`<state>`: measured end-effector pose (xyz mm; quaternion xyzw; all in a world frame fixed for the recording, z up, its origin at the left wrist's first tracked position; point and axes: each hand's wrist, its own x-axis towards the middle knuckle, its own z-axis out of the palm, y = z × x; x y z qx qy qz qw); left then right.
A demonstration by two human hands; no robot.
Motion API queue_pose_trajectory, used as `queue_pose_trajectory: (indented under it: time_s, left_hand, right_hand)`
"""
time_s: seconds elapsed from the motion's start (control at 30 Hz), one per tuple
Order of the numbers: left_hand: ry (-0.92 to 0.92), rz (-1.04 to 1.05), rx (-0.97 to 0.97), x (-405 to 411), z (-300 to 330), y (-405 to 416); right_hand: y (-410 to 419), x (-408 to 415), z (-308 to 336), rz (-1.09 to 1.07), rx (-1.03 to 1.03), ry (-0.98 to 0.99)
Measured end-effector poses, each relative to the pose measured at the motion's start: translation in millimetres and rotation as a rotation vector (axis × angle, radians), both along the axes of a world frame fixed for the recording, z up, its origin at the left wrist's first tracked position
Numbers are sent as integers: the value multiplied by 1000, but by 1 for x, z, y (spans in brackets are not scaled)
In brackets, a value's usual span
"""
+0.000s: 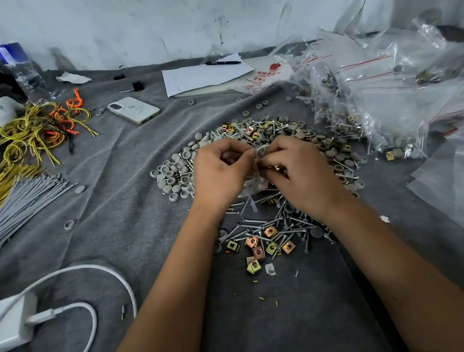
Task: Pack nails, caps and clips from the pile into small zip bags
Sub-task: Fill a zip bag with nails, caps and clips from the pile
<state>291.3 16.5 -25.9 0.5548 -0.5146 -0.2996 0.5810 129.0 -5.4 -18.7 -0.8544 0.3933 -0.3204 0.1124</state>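
Grey cloth point(112, 211), hardware pile point(256, 229) — both hands pinching zip bag point(255, 171)

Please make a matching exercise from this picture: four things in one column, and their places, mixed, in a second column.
Things:
1. phone
2. pen
3. water bottle
4. small zip bag

Places:
A. on the white paper
B. far left, by the wall
C. between both hands
D. flat on the grey cloth, left of the paper

Pairs: 1-D, 2-A, 3-B, 4-C
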Motion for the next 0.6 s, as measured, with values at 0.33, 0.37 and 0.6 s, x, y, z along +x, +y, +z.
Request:
queue_pose_trajectory:
  time_s: [0.33, 0.37, 0.6]
  left_hand:
    - [115, 236, -48, 9, -2, -6]
    - [134, 262, -64, 10, -2, -6]
    - [304, 318, -157, 13, 2, -5]
  right_hand:
    - [-3, -6, 3, -3, 68, -9]
    - [-3, -7, 2, 27, 97, 87]
    - [-1, -5, 2, 148, 208, 307]
